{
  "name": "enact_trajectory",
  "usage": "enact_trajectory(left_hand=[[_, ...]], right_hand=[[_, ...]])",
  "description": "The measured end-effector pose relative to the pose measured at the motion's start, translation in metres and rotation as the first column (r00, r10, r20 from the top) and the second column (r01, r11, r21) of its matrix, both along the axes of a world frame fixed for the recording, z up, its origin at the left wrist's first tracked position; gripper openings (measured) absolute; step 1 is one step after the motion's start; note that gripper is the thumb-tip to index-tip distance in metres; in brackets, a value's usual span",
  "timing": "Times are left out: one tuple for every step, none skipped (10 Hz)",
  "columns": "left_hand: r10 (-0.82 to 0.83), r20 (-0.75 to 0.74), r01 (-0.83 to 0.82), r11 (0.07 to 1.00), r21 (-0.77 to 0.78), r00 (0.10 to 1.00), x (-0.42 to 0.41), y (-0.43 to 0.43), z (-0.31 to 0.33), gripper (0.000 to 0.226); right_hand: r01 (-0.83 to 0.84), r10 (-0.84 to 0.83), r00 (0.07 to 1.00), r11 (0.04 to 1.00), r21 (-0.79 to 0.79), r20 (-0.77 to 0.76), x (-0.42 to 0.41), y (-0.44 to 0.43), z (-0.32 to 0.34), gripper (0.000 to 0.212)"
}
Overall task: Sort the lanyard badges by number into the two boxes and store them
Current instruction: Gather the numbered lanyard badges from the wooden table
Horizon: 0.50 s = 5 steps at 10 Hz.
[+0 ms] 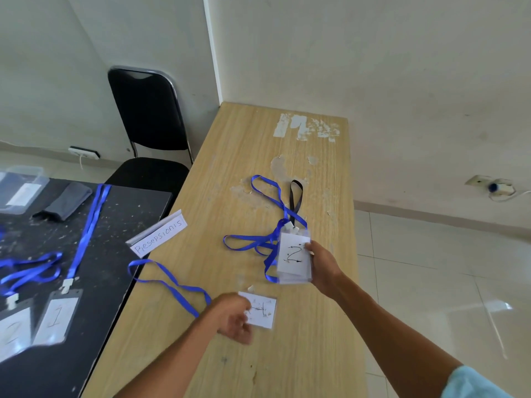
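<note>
My right hand (323,267) holds a stack of clear badges (293,258) by its right edge above the wooden table (244,156); the top card reads 2. Blue lanyards (258,242) and one black lanyard (296,201) trail from the stack onto the table. My left hand (234,317) grips a badge marked 1 (263,310), whose blue lanyard (172,280) runs left over the table edge. On the black table (120,214) at left lie two more badges, one reading 1 (56,317) and one reading 2 (13,331), with blue lanyards.
A folded paper sign reading "Resepsionis" (159,237) stands at the wooden table's left edge. A clear plastic box (21,188) and a grey cloth (67,201) sit far left on the black table. A black chair (149,127) stands behind. Tiled floor lies to the right.
</note>
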<state>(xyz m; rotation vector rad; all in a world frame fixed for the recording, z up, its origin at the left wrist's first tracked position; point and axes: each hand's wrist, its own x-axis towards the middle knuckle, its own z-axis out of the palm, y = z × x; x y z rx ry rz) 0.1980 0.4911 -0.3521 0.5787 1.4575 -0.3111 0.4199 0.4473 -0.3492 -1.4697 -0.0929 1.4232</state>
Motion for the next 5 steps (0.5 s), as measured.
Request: enact_trajectory(left_hand=[[0.197, 0.023, -0.198, 0.979, 0.046, 0.980, -0.002, -0.031, -0.018, 0.022], [0.423, -0.022, -0.414, 0.894, 0.169, 0.906, 0.007, -0.040, -0.045, 0.020], [0.461, -0.077, -0.413, 0.848, 0.334, 0.884, 0.012, -0.038, -0.062, 0.033], [0.625, -0.006, -0.603, 0.756, 0.254, 0.781, 0.019, -0.035, -0.074, 0.050], [0.952, 0.194, -0.969, -0.219, -0.112, -0.237, 0.015, -0.028, -0.056, 0.034]], right_hand=[[-0.010, 0.010, 1.000, 1.000, -0.019, -0.001, -0.007, -0.002, -0.004, 0.024], [-0.042, 0.043, 0.999, 0.999, -0.029, 0.012, -0.014, -0.004, -0.008, 0.027], [-0.073, 0.074, 0.997, 0.996, -0.042, 0.024, -0.019, -0.007, -0.011, 0.028], [-0.098, 0.101, 0.993, 0.994, -0.054, 0.062, -0.022, -0.010, -0.013, 0.029], [-0.111, 0.118, 0.987, 0.992, -0.060, 0.113, -0.020, -0.012, -0.014, 0.031]])
